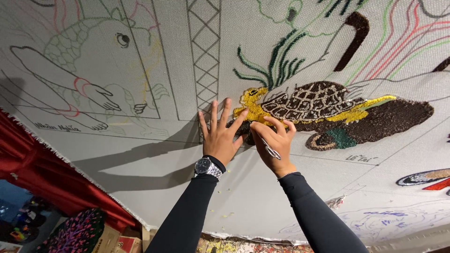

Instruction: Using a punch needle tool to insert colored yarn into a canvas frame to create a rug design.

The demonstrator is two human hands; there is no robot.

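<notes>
Two hands working close together on a large stretched canvas (140, 159) marked with outline drawings. Left hand (220, 133) lying flat on the cloth, fingers spread wide, holding nothing, fingertips reaching the yellow head end of a tufted turtle (309, 105). Right hand (274, 140) just beside it, touching the dark tufted patch under the turtle's neck, fingers curled and gripping small metal scissors (271, 151) against the palm, blades pointing back toward the wrist. Wristwatch (206, 167) showing on the left wrist; thin bracelet on the right.

Step in hand, judged from the pose: feeling and smoothing the pile at the turtle's front edge between trims, rather than cutting right now. Yellow fibre scraps (225, 215) lying scattered on the bare canvas below the wrists, fitting that reading. Next move likely calling for turning the scissors forward in the right hand while keeping the left pressing the cloth steady, and working only the raised tips so the backing stays uncut.

Hard to make out: scissor tips partly covered by the palm; exact contact of right fingertips with pile hidden by the fingers themselves. Fish outline (93, 42) at upper left untufted. Canvas cut off on all sides; frame carrying it not visible. Red curtain (28, 154) and boxes at lower left blurred.
</notes>
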